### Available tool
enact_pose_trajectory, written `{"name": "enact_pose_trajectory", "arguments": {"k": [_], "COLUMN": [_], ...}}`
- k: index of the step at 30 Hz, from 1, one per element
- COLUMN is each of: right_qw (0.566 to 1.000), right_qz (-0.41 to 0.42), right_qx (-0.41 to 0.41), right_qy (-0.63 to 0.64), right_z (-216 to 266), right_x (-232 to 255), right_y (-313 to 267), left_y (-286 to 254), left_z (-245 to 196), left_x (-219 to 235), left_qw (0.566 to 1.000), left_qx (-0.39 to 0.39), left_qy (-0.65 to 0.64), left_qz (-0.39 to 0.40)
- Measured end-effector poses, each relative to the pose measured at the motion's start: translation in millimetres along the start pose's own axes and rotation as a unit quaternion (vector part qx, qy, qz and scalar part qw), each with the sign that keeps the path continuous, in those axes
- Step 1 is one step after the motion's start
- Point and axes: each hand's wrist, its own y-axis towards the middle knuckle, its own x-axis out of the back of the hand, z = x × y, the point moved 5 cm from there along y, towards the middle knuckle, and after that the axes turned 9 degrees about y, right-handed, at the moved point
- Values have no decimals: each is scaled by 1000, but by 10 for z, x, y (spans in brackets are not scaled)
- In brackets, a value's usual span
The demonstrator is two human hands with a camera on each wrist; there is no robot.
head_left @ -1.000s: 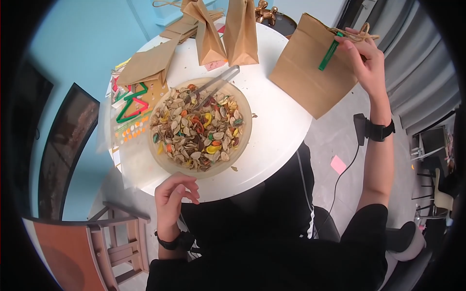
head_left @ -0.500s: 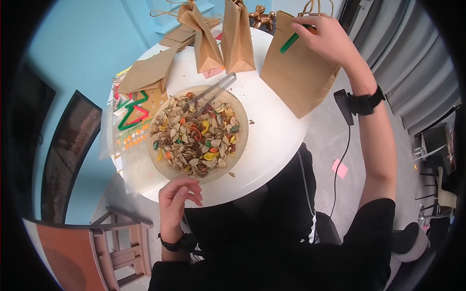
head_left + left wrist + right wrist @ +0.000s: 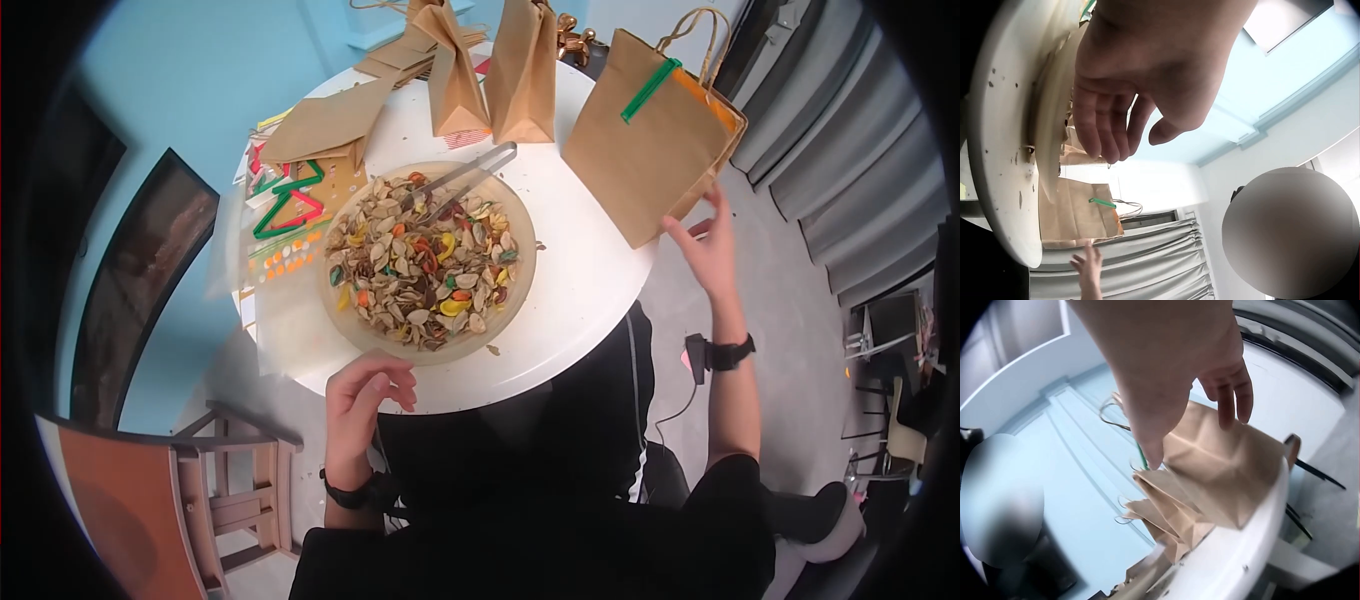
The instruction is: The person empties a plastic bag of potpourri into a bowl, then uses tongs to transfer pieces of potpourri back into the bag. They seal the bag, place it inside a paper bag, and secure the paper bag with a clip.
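My right grip (image 3: pixel 710 257) is wide, empty, just by the brown bag (image 3: pixel 640 150), upper right — touching or not, I can't tell. It stands on the desk (image 3: pixel 590 240), presumably by its own stiffness; my left hand (image 3: pixel 362 402) hangs, loosely curled, by the bowl (image 3: pixel 450 356).

On the counter (image 3: pixel 578 265) sits a bowl (image 3: pixel 516 305) of potpourri (image 3: pixel 425 270), tongs (image 3: pixel 497 158) lying across its far-right rim. Two upright bags (image 3: pixel 522 88) stand behind it, flat bags (image 3: pixel 335 122) to their left; a handled bag (image 3: pixel 650 150) is at the right edge, beside the right hand (image 3: pixel 708 250). The left hand (image 3: pixel 360 400) is before the bowl.
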Motion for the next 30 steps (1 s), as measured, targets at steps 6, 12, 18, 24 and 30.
{"name": "enact_pose_trajectory", "arguments": {"k": [6,12,18,24,30], "right_qw": [982,986,983,983,950], "right_qz": [30,19,56,91,162], "right_qx": [-169,-161,-99,-106,-253], "right_qy": [-78,-44,-140,-119,-85], "right_z": [-232,-654,-896,-1158,-1528], "right_x": [-323,-542,-750,-927,-1130], "right_y": [144,289,407,701,956], "left_y": [-197,-377,-388,-435,-527], "left_z": [-50,63,56,-13,5], "left_x": [154,354,428,459,477], "left_qw": [999,997,996,995,992], "left_qx": [-11,-3,-7,-17,1], "left_qy": [23,4,27,20,28], "left_qz": [-32,-71,-81,-101,-124]}}
